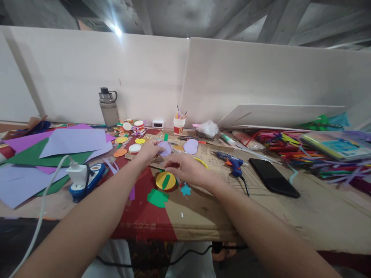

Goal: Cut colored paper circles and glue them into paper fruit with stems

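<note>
My left hand [151, 151] is closed on the near-left edge of a round lavender disc [165, 148] with a red rim; a green strip [166, 137] sticks up behind it. My right hand [184, 168] hovers just right of and nearer than the disc, its fingers curved and apart, with nothing visible in them. Below it lies a yellow disc [160, 180] with a green strip across it. Close by are a green paper scrap [158, 198] and a blue flower shape [186, 189]. A lavender paper piece [190, 146] of joined rounds lies beyond my right hand.
A blue glue gun [236, 165] and a black phone [272, 177] lie to the right. Coloured paper sheets [74, 143] and a blue power strip [87, 183] with a white cable are left. A bottle [109, 110] and a paper cup [179, 125] of tools stand behind.
</note>
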